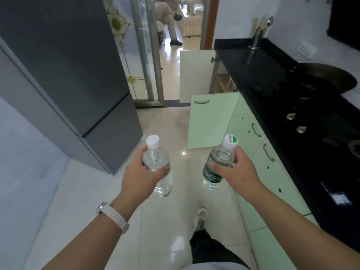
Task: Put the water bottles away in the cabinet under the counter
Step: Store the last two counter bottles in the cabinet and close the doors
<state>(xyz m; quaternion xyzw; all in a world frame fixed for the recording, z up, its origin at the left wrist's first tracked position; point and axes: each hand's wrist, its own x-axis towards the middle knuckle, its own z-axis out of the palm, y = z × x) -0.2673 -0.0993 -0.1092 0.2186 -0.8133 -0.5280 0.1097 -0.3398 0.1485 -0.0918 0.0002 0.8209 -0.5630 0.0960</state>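
Two water bottles were held out over the pale tiled floor (167, 121), one in each hand. The left hand (140, 172) was wrapped around the middle of a clear bottle (157, 168) that carried no label; its cap (153, 141) was plain white, and water could be seen through its ribbed lower part. A white band (115, 216) was worn on the left wrist. The right hand (237, 170) was closed around the shoulder of a second bottle (218, 164), tilted with its top leaning to the right; a dark green label with white lettering was wrapped round its body, and its white cap (230, 140) bore a green patch and small print. Both bottles were sealed and were kept well apart from each other.

To the right, a black counter (272, 78) ran away from the viewer, with a dark wok (323, 78) resting on it. Under the counter, pale green cabinet fronts (259, 152) with metal handles were seen shut nearby, while one green door (210, 121) stood swung open ahead of the bottles, and a white door (194, 75) beyond it was open too. A grey fridge (74, 75) stood to the left
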